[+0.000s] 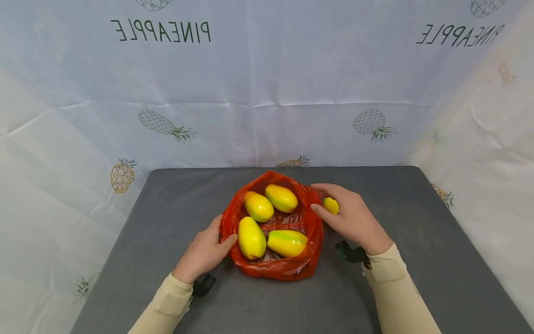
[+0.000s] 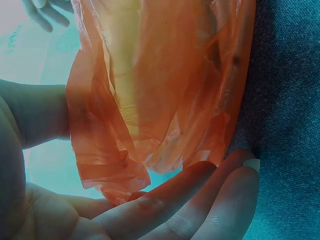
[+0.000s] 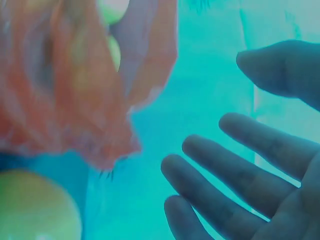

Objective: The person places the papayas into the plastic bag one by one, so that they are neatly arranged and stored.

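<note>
A red plastic bag (image 1: pixel 288 270) stands with its mouth spread wide at the middle of the table. Inside it lie several yellow-green mangoes (image 1: pixel 252 238), apparently smooth and glossy. My left hand (image 1: pixel 204 251) pinches the bag's left rim, thumb over the edge and fingers outside; the left wrist view shows the thin film (image 2: pixel 165 90) between them. By the right rim is my right hand (image 1: pixel 354 215), its fingers spread and, in the right wrist view, apart from the bag. Another mango (image 1: pixel 331 205) sits outside the bag on the right, partly hidden behind that hand.
The dark grey table (image 1: pixel 167 208) reaches back to a white cloth backdrop (image 1: pixel 275 69) printed with pineapples. More of this cloth hangs at both sides. Black straps (image 1: pixel 204 285) show at both wrists.
</note>
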`<state>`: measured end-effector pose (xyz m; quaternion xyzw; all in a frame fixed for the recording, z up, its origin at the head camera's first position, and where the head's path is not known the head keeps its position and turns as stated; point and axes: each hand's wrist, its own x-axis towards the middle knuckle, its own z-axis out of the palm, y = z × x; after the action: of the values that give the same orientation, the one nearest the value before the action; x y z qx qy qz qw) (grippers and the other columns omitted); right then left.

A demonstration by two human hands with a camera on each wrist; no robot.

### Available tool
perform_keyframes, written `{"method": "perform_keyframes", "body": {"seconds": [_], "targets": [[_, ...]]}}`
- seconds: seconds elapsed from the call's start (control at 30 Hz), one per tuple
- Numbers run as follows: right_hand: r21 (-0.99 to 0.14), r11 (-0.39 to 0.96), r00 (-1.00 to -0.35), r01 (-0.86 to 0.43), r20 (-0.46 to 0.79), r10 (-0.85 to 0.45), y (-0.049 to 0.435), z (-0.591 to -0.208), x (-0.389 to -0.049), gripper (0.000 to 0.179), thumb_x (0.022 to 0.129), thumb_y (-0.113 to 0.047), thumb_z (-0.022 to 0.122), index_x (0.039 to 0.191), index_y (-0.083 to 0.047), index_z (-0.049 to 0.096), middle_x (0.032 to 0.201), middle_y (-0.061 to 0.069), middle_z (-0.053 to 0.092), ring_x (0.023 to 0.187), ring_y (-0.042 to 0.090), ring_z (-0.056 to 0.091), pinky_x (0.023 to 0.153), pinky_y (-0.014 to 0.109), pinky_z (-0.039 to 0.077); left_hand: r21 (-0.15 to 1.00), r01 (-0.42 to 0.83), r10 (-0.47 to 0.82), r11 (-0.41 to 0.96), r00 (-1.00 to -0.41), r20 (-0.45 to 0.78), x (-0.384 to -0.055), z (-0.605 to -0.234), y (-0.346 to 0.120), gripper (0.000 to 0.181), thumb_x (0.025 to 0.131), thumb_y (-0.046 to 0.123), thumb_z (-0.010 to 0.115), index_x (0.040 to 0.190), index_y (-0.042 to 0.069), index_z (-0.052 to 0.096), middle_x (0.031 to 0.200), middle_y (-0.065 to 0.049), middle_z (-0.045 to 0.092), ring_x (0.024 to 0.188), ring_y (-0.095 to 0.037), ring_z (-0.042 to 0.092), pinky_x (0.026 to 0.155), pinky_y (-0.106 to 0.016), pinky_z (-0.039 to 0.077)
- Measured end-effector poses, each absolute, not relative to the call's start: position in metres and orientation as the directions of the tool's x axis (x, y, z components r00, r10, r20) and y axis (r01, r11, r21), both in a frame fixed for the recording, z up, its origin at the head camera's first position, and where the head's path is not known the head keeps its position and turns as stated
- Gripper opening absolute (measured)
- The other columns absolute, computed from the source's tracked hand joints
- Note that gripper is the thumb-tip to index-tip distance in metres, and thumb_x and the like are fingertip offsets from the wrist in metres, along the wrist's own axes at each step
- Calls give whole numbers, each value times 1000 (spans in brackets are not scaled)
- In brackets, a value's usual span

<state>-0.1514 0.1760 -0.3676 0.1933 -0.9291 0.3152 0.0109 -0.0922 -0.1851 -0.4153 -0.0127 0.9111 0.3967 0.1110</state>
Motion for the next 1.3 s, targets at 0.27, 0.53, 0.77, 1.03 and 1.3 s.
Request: {"method": "perform_keyframes", "body": {"seconds": [0.27, 0.53, 0.77, 1.03, 1.3], "targets": [[-570, 790, -973, -225, 90, -212, 201, -389, -164, 64, 106, -37, 69, 161, -11, 49, 163, 19, 53, 141, 44, 58, 114, 68, 48, 711, -116, 62, 693, -974, -219, -91, -414, -185, 78, 105, 33, 68, 168, 6, 31, 141, -16, 70, 82, -18, 63, 70, -31, 53], [-534, 833, -985, -144, -1, -172, 209, -404, -173, 73, 106, -42, 66, 164, -3, 43, 165, 29, 45, 149, 54, 45, 120, 73, 38, 707, -116, 58, 698, -974, -217, -93, -416, -183, 78, 104, 33, 69, 168, 7, 32, 140, -14, 70, 84, -17, 64, 74, -30, 55], [-525, 849, -986, -66, -96, -136, 210, -416, -176, 80, 105, -50, 65, 164, -1, 40, 160, 32, 50, 139, 53, 54, 113, 69, 48, 706, -118, 58, 698, -974, -220, -92, -413, -184, 78, 105, 34, 69, 167, 6, 32, 141, -14, 70, 84, -17, 64, 74, -30, 55], [-511, 859, -981, -40, -143, -131, 208, -420, -176, 86, 103, -55, 66, 163, 1, 39, 152, 31, 58, 121, 45, 64, 101, 61, 57, 708, -102, 70, 699, -975, -210, -91, -414, -184, 78, 105, 35, 69, 168, 6, 32, 141, -13, 71, 86, -16, 65, 74, -32, 55], [-509, 860, -978, -26, -166, -128, 207, -421, -177, 88, 103, -55, 66, 164, 1, 38, 151, 31, 59, 117, 43, 65, 98, 59, 58, 706, -96, 69, 701, -977, -201, -91, -415, -184, 78, 105, 35, 69, 168, 7, 32, 139, -13, 72, 82, -16, 64, 71, -32, 54]]}}
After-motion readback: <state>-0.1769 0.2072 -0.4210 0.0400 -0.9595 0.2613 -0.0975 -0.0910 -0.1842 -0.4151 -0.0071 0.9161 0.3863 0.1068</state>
